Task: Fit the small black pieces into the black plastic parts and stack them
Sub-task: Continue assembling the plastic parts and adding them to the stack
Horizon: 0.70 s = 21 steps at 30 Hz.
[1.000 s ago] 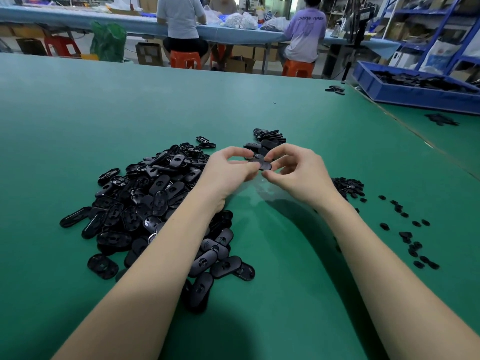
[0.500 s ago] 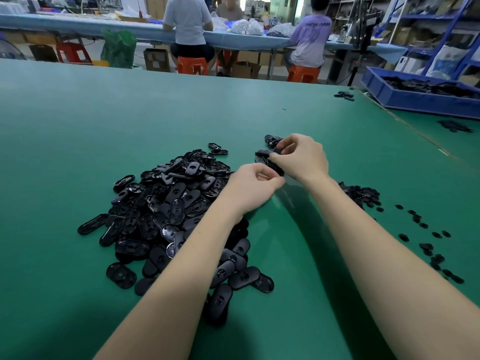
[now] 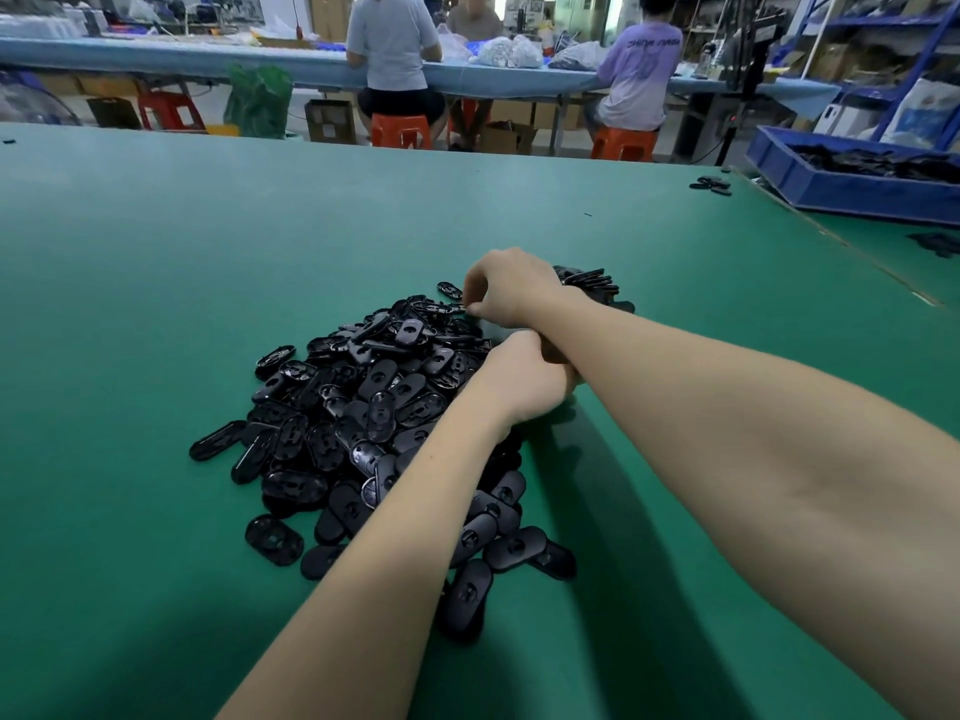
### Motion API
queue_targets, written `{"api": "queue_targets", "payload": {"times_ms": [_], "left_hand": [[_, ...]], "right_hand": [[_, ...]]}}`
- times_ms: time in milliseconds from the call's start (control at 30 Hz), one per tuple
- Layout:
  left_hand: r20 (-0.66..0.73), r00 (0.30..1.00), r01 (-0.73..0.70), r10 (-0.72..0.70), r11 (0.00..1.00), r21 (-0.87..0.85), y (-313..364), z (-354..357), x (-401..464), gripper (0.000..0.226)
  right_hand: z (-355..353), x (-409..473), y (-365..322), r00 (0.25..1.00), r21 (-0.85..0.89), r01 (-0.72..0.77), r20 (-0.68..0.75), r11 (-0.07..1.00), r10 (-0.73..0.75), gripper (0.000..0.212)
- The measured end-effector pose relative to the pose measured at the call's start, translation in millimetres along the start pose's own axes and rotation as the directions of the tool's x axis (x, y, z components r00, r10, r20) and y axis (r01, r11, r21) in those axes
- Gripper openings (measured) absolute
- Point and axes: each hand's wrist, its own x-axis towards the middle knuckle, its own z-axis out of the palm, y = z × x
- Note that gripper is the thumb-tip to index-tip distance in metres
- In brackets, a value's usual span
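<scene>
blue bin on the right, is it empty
No, the blue bin at the table's far right edge holds a layer of black parts.

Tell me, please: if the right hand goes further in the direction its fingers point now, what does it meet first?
Probably the top of the loose pile of black parts: the right hand curls down-left, its fingertips already at the pile's far edge.

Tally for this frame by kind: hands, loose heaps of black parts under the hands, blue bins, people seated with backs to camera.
Hands: 2 (left hand, right hand)
Loose pile of black plastic parts: 1
Blue bin: 1
Seated people, backs to camera: 2 ()
Total: 6
</scene>
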Motion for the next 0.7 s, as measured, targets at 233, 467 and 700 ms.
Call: {"api": "queue_targets", "payload": {"times_ms": [233,467,700], "left_hand": [[-0.017,1.0,0.009,-0.008,0.998,0.058,-6.3,1.2,5.4,0.018],[-0.125,0.992,0.002,-0.005,1.0,-0.019,-1.6,4.3,6.5,0.023],[-0.104,0.994,-0.029,0.012,0.987,-0.16,-1.1,10.6,7.8,0.025]], "right_hand": [[-16.1,-20.6,24.5,0.997,0.348,-0.052,-0.032,0.936,0.067,0.008],[-28.6,-93.5,72.7,0.98,0.558,-0.132,-0.051,0.82,0.192,0.015],[-33.0,-142.5,82.3,0.968,0.681,-0.2,0.024,0.705,0.251,0.013]]}}
